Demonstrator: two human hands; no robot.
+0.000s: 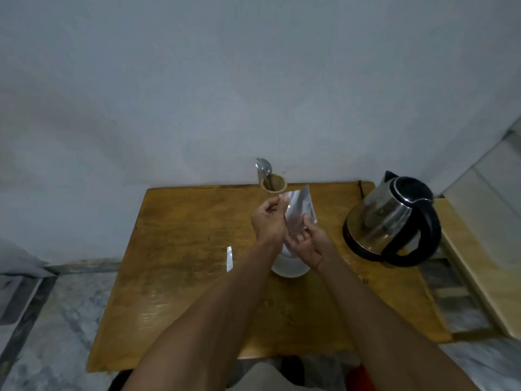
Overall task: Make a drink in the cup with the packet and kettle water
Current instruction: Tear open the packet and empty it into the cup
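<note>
A silver foil packet (299, 208) is held tilted above a white cup (289, 265) that stands on the wooden table (183, 249). My left hand (269, 221) pinches the packet's upper left corner. My right hand (310, 244) grips its lower end from below, palm up. My hands and forearms hide most of the cup, and its inside cannot be seen. A steel kettle (390, 218) with a black handle and lid stands at the table's right side.
A torn-off silver strip (230, 259) lies on the table left of the cup. A wooden holder (274, 184) with a metal spoon (264, 166) stands at the table's back edge against the wall. A pale bench (485, 263) is to the right.
</note>
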